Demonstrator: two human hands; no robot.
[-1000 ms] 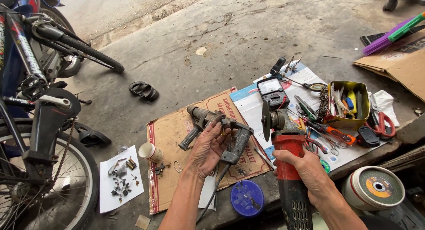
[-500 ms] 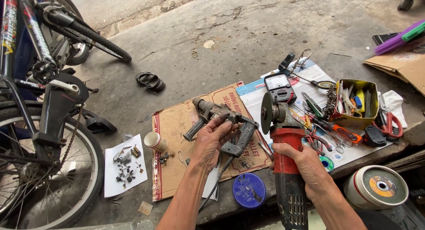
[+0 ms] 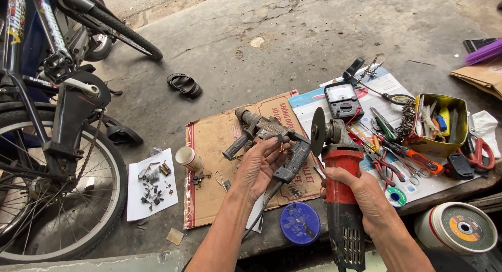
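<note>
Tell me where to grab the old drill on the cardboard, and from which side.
Take the drill by its dark rear handle, probably coming from the near side, where the left hand already lies. The handle points toward the person and is bare; the side grip sticks out left, and the grinder in the right hand crowds the right.

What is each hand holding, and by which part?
Right hand grips the red angle grinder around its body. Left hand holds a small part, too small to tell.
</note>
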